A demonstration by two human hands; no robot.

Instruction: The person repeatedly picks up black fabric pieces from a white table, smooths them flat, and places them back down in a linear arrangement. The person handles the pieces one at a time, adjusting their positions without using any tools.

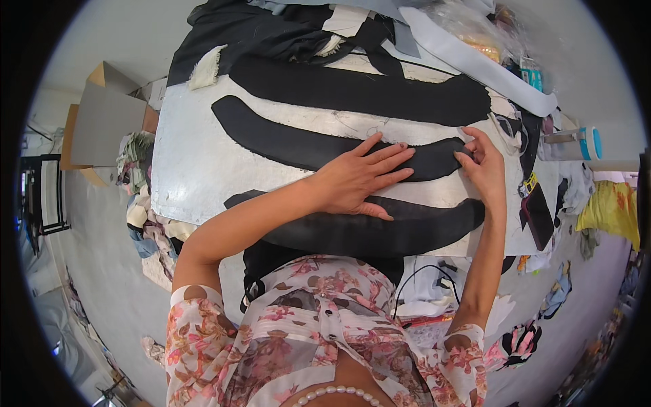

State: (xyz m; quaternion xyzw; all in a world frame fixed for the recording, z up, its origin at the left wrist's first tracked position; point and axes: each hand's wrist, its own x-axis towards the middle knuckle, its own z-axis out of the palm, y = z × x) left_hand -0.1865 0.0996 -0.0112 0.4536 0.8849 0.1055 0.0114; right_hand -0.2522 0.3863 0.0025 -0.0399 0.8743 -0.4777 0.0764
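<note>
The middle strip (271, 139) lies on the worktop (183, 163), one tip at ten o'clock. Left hand (354, 176) rests over it, fingers spread; right hand (485, 169) touches the three-o'clock end, grasp I cannot tell. Uneven pressing could skew it; a low left thumb might drag the lower strip (427, 227).

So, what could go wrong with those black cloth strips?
The middle black strip might wrinkle or shift: the left hand lies flat on it while the right hand is at its right end.
The nearest black strip could get dragged or slip off, since it lies along the near edge of the table and the left forearm crosses it.
</note>
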